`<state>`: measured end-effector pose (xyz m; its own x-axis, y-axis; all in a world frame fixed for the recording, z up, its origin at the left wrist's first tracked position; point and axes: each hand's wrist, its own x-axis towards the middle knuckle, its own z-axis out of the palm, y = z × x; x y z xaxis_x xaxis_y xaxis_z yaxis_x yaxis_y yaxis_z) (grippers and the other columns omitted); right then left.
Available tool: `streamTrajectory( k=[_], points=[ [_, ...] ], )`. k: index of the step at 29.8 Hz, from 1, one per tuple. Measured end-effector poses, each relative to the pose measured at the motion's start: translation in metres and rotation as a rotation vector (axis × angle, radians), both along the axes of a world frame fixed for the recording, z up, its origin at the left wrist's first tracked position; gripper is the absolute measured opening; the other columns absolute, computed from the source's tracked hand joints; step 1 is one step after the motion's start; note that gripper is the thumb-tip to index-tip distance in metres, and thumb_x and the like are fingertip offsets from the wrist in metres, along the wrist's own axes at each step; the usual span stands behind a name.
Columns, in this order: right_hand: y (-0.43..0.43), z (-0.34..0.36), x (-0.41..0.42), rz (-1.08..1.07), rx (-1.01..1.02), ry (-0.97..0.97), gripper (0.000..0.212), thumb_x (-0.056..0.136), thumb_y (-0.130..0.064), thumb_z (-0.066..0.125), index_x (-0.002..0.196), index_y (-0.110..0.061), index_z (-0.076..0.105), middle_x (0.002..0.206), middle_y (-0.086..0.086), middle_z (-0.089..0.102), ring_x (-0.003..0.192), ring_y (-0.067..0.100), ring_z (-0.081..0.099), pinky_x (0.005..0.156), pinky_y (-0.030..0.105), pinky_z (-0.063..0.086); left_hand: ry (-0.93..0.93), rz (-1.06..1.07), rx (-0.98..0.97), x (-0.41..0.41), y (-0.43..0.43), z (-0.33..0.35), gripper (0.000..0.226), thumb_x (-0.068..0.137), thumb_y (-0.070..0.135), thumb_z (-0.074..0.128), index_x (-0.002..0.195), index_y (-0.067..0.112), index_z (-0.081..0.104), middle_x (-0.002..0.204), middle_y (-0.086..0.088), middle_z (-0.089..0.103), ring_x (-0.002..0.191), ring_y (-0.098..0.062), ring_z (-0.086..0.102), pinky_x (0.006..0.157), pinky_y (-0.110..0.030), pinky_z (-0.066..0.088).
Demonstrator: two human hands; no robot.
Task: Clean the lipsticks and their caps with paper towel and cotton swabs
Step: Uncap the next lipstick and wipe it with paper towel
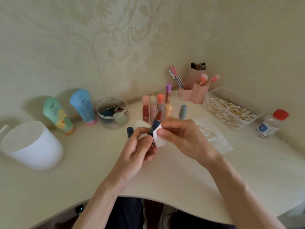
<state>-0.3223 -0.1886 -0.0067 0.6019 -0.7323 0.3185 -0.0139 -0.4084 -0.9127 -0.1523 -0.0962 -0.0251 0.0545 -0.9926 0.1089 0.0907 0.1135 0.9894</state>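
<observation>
The left hand [140, 146] holds an open lipstick [156, 123] above the middle of the bench [82, 162]; its grip is curled round the lower part of the dark blue tube, thumb on the near side; the tube tilts to the right and away, with the reddish-brown bullet wound out at the far end. The right hand [181, 134] pinches a small folded piece of white paper towel [159, 139] between thumb and fingers and presses it against the right side of the tube, just below the bullet. The dark blue cap [129, 131] stands upright on the bench just left of the left hand's fingertips; a crumpled white wad [140, 123] lies just beyond the hands.

Farther back stands a clear lipstick organiser [179, 95] with capped lipsticks upright in its compartments, pink, cream, orange, red, mauve and yellow, and a taller purple-and-gold one; a grey-blue lipstick [183, 111] stands on the bench just right of it. To the right lies a flat paper towel sheet [217, 139] with a cotton swab [206, 129] resting on it; beyond that is a clear box [219, 91] full of cotton swabs, and at the far right a clear bottle with a red cap [270, 124]. A pink brush holder [198, 95] stands at the wall behind the organiser.

On the left, a round clear jar [107, 125] holds make-up sponges; a blue tube [83, 107] and a green tube [57, 114] lean against the wall; a white container [33, 146] sits at the near left.
</observation>
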Motion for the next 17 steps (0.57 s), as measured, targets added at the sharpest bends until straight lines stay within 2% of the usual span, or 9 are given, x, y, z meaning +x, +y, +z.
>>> streamTrajectory(
  k=[2,6,9,11,14,16,17],
  points=[
    [0.001,0.002,0.001,-0.038,0.029,-0.045,0.01,0.092,-0.019,0.075,0.092,-0.01,0.08,0.09,0.0,0.074,0.081,0.023,0.066,0.076,0.031,0.053,0.01,0.008,-0.013,0.0,0.001,0.0,0.026,0.102,0.032,0.049,0.11,0.008,0.057,0.074,-0.003,0.059,0.062,-0.018,0.048,0.059,-0.02,0.043],
    [0.003,0.005,-0.001,-0.072,0.119,-0.055,0.012,0.094,-0.016,0.075,0.086,-0.007,0.078,0.109,0.0,0.078,0.102,0.019,0.074,0.09,0.031,0.057,0.03,0.002,-0.056,0.0,0.002,0.006,0.031,0.105,0.031,0.042,0.109,0.002,0.052,0.074,-0.004,0.059,0.059,-0.017,0.047,0.057,-0.02,0.041],
    [0.005,0.008,-0.001,-0.107,0.157,-0.082,0.015,0.098,-0.016,0.071,0.098,-0.003,0.077,0.1,0.006,0.081,0.094,0.018,0.077,0.085,0.028,0.057,0.012,0.016,-0.065,0.0,0.002,0.008,0.032,0.108,0.029,0.038,0.11,-0.001,0.05,0.078,-0.005,0.059,0.058,-0.017,0.044,0.056,-0.02,0.038],
    [0.006,0.008,0.001,-0.135,0.109,-0.123,0.01,0.094,-0.014,0.073,0.099,-0.009,0.08,0.096,0.003,0.081,0.09,0.018,0.078,0.083,0.026,0.058,-0.004,0.045,-0.065,0.0,0.001,0.007,0.034,0.108,0.03,0.039,0.106,-0.002,0.05,0.082,-0.006,0.058,0.058,-0.018,0.044,0.055,-0.021,0.037],
    [0.009,0.009,0.004,-0.174,0.029,-0.165,0.011,0.086,-0.016,0.08,0.097,-0.016,0.083,0.093,0.0,0.082,0.086,0.024,0.078,0.082,0.035,0.062,-0.008,0.078,-0.067,0.0,-0.001,0.006,0.031,0.106,0.03,0.043,0.104,0.001,0.053,0.087,-0.006,0.06,0.058,-0.017,0.046,0.055,-0.019,0.038],
    [0.011,0.008,0.007,-0.204,-0.02,-0.151,0.013,0.083,-0.014,0.085,0.096,-0.014,0.083,0.089,0.001,0.081,0.08,0.029,0.075,0.078,0.04,0.062,-0.012,0.073,-0.073,-0.001,-0.001,0.005,0.026,0.106,0.028,0.045,0.104,0.004,0.056,0.089,-0.007,0.063,0.058,-0.018,0.047,0.056,-0.018,0.042],
    [0.012,0.008,0.008,-0.22,-0.01,-0.149,0.016,0.08,-0.013,0.087,0.096,-0.012,0.082,0.088,0.001,0.081,0.078,0.029,0.075,0.077,0.038,0.062,-0.015,0.068,-0.079,-0.001,-0.001,0.005,0.024,0.105,0.027,0.046,0.105,0.005,0.057,0.088,-0.006,0.064,0.058,-0.019,0.048,0.057,-0.018,0.043]
  ],
)
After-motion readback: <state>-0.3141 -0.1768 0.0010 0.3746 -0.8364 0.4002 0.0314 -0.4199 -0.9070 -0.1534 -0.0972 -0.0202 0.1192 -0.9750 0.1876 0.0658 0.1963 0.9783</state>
